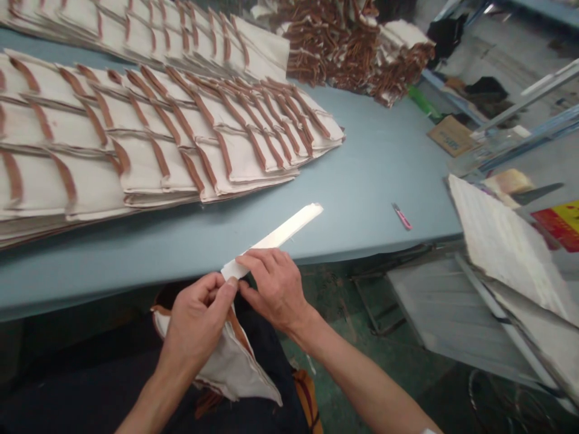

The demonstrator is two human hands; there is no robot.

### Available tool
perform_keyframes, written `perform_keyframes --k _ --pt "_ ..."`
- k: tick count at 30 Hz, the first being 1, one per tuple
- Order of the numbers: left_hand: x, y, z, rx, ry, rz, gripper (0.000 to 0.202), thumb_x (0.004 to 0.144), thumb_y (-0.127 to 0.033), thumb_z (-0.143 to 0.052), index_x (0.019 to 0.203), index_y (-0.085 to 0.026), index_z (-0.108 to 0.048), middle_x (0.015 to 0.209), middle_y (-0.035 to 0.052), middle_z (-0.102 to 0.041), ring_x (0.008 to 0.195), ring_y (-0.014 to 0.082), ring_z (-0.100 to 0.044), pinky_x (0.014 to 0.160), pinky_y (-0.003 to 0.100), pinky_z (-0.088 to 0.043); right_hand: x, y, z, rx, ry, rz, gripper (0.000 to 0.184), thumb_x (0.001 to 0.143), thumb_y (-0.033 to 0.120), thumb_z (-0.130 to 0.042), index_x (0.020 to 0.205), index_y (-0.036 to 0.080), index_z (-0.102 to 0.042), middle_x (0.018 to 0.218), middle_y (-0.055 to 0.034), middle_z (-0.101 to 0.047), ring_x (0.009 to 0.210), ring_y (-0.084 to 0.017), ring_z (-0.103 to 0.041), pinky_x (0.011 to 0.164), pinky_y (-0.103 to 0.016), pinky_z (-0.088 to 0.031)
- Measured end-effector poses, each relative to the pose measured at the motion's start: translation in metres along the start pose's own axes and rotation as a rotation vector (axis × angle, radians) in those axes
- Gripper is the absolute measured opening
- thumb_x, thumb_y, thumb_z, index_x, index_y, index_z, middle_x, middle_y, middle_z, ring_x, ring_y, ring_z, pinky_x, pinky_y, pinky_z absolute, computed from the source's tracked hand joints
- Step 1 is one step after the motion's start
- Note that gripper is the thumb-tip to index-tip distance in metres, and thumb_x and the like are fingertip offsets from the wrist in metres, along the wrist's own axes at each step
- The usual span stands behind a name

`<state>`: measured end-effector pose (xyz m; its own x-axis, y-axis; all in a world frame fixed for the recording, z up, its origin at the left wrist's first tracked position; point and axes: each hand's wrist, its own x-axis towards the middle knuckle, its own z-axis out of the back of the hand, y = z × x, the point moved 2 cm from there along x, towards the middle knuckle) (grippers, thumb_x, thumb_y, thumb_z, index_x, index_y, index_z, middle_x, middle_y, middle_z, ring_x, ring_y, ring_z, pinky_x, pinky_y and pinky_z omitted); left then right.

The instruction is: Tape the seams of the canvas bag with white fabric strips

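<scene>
A white strip point(289, 227), perhaps a stack of narrow paper strips, lies slantwise at the near edge of the table. My left hand point(196, 322) is closed, its thumb at the strip's near end and at the top of a cream fabric piece with brown trim point(237, 367). That piece hangs down over my lap. My right hand point(275, 286) bends over the strip, fingertips on its upper face and thumb underneath near the fabric. The spot where strip and fabric meet is partly hidden by my fingers.
Overlapping cream fabric pieces with brown strips point(181, 132) cover the table's left and back. A brown and cream heap point(344, 48) stands behind. A small pink-handled cutter point(401, 217) lies on the blue tabletop point(362, 181). A cardboard box point(452, 135) and grey panel point(452, 301) are at right.
</scene>
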<state>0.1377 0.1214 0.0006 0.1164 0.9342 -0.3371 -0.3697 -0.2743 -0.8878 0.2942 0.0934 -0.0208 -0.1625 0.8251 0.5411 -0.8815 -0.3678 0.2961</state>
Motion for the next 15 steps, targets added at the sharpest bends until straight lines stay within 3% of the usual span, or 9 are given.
perform_keyframes --k 5,8,11,15 --pt "-0.001 0.002 0.002 0.018 0.007 -0.025 0.044 0.074 -0.066 -0.058 0.056 -0.026 -0.057 0.052 -0.0051 -0.044 0.051 0.0139 -0.040 0.050 0.027 -0.033 0.004 0.002 -0.005 0.008 -0.043 -0.023 0.013 0.107 0.017 -0.066 0.103 0.024 -0.078 0.101 -0.0049 -0.084 0.093 -0.024 -0.072 0.082 -0.039 -0.053" --pt "-0.003 0.004 0.005 0.023 0.012 -0.032 0.049 0.079 -0.068 -0.055 0.065 -0.023 -0.069 0.058 -0.0021 -0.054 0.056 0.0168 -0.048 0.053 0.028 -0.039 0.007 0.006 -0.002 0.102 -0.079 -0.165 0.019 0.109 0.021 -0.066 0.092 0.023 -0.076 0.092 -0.0038 -0.083 0.089 -0.023 -0.072 0.084 -0.038 -0.053" --pt "-0.005 0.005 0.006 0.032 0.007 -0.030 0.048 0.080 -0.067 -0.056 0.068 -0.023 -0.070 0.056 -0.0028 -0.052 0.054 0.0168 -0.047 0.052 0.028 -0.038 0.011 0.009 0.000 0.180 -0.128 -0.325 0.024 0.109 0.024 -0.066 0.086 0.023 -0.074 0.087 -0.0026 -0.083 0.086 -0.023 -0.073 0.084 -0.037 -0.051" --pt "-0.006 0.006 0.006 0.032 -0.016 -0.033 0.047 0.079 -0.065 -0.059 0.079 -0.021 -0.073 0.056 -0.0029 -0.057 0.053 0.0166 -0.048 0.051 0.027 -0.038 0.014 0.010 0.000 0.199 -0.139 -0.418 0.031 0.109 0.025 -0.058 0.084 0.023 -0.076 0.085 -0.0041 -0.083 0.083 -0.023 -0.074 0.081 -0.037 -0.049"
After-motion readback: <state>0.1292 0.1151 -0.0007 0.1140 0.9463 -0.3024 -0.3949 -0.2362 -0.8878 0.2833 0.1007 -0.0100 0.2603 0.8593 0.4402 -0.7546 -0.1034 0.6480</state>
